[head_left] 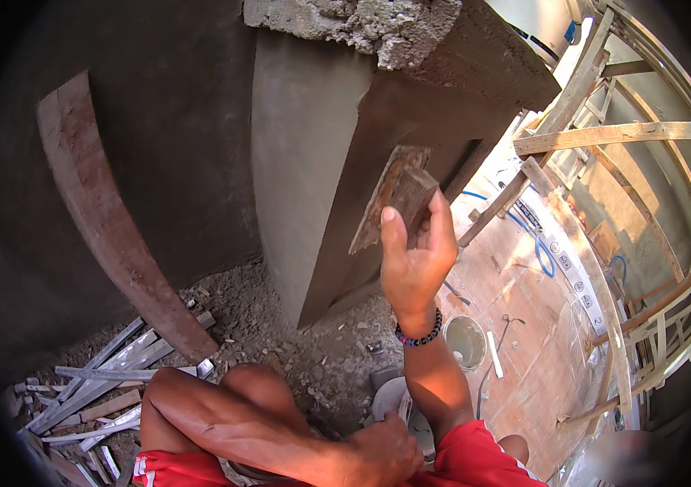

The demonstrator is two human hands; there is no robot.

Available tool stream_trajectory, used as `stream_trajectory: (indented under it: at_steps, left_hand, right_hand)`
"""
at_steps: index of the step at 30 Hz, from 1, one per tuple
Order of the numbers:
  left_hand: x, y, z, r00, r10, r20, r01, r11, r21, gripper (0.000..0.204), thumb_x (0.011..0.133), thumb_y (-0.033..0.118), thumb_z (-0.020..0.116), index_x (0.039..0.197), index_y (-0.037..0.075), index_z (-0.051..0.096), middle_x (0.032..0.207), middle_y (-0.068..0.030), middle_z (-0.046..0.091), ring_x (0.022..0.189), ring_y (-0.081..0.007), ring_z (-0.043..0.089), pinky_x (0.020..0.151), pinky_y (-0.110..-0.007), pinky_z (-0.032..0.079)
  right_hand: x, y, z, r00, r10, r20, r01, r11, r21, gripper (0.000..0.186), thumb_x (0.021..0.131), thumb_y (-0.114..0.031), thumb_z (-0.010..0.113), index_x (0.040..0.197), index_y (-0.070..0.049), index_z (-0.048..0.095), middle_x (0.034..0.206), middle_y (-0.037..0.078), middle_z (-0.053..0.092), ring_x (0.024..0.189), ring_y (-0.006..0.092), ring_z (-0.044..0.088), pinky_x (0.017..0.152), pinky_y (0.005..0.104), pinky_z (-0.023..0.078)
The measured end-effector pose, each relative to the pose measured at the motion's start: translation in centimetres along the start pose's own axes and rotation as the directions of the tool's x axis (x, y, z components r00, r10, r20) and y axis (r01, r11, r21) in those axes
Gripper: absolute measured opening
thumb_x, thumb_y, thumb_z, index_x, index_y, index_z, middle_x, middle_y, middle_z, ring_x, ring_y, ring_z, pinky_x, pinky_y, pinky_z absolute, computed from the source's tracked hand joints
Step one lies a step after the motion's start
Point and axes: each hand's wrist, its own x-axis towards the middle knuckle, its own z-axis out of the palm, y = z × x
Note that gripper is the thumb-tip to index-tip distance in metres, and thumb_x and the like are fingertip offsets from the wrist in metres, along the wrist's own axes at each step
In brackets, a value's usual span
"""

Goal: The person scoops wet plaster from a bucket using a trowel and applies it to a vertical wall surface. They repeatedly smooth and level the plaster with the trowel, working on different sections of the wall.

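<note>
My right hand (417, 264), with a dark beaded bracelet on the wrist, grips a plasterer's float (379, 203) by its block handle. The float's worn flat plate lies along the damp, dark plastered face of a column (410, 109). A lighter grey face of the column lies to its left, and the edge between them runs down to the rubble. Low in the view, my left arm is bent, and my left hand (382, 453) is closed beside a round, pale container (390, 396). What the left fingers hold, if anything, is hidden.
Rough mortar (394, 32) caps the column. A long plank (110, 211) leans on the left wall, above metal and wood offcuts (102, 390). Right of my arm stand a bucket (465, 342) and wooden scaffolding (617, 136); a blue hose (544, 258) lies on the floor.
</note>
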Motion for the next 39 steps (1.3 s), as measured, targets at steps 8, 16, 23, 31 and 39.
stream_trajectory:
  at_steps: [8, 16, 23, 31, 39]
  left_hand:
    - [-0.1, -0.7, 0.6, 0.987, -0.046, -0.155, 0.044, 0.999, -0.013, 0.024, 0.087, 0.021, 0.054, 0.09, 0.006, 0.072, 0.09, -0.0117, 0.072, 0.091, -0.0301, 0.067, 0.085, -0.045, 0.045]
    - [0.5, -1.3, 1.0, 0.879, 0.138, -0.457, -0.12, 0.99, 0.069, 0.014, 0.082, 0.012, 0.06, 0.09, 0.002, 0.066, 0.078, -0.0137, 0.067, 0.078, -0.0296, 0.067, 0.08, -0.046, 0.048]
    - [-2.1, -1.6, -2.6, 0.891, 0.042, -0.451, -0.01, 0.997, 0.072, 0.021, 0.084, 0.017, 0.061, 0.099, 0.004, 0.065, 0.092, -0.0134, 0.067, 0.087, -0.0279, 0.065, 0.091, -0.047, 0.046]
    - [-10.0, -5.4, -6.0, 0.882, -0.089, -0.464, 0.079, 0.996, -0.042, 0.039, 0.086, 0.027, 0.064, 0.119, 0.006, 0.064, 0.095, -0.0062, 0.066, 0.086, -0.0245, 0.064, 0.095, -0.05, 0.047]
    - [-13.7, -8.5, -4.1, 0.445, -0.333, -0.832, 0.176, 0.943, -0.284, 0.03, 0.083, 0.023, 0.072, 0.106, 0.003, 0.071, 0.085, -0.0068, 0.07, 0.078, -0.0238, 0.066, 0.091, -0.044, 0.048]
  right_hand:
    - [-2.8, -0.4, 2.2, 0.994, 0.004, 0.111, 0.014, 0.988, -0.157, 0.046, 0.082, -0.004, 0.068, 0.124, 0.01, 0.054, 0.097, 0.022, 0.059, 0.087, 0.037, 0.062, 0.076, 0.0428, 0.05]
    - [0.3, -1.1, -0.7, 0.997, -0.064, 0.054, 0.068, 0.994, -0.086, 0.045, 0.08, -0.002, 0.068, 0.122, 0.008, 0.056, 0.093, 0.019, 0.058, 0.08, 0.0342, 0.062, 0.07, 0.0407, 0.05]
    - [-3.3, 0.8, 2.6, 0.996, -0.04, 0.079, 0.052, 0.988, -0.146, 0.054, 0.08, -0.002, 0.067, 0.131, 0.005, 0.05, 0.096, 0.022, 0.056, 0.08, 0.0389, 0.061, 0.071, 0.0446, 0.051]
    - [-4.3, 0.7, -0.9, 0.99, -0.007, 0.144, 0.029, 0.988, -0.153, 0.048, 0.082, -0.003, 0.067, 0.128, 0.004, 0.055, 0.092, 0.017, 0.056, 0.078, 0.0299, 0.061, 0.068, 0.0377, 0.05]
    - [-4.6, 1.1, 3.2, 0.989, -0.01, 0.144, 0.025, 0.994, -0.107, 0.048, 0.084, -0.002, 0.065, 0.129, 0.006, 0.053, 0.093, 0.016, 0.056, 0.081, 0.0297, 0.06, 0.071, 0.0364, 0.049]
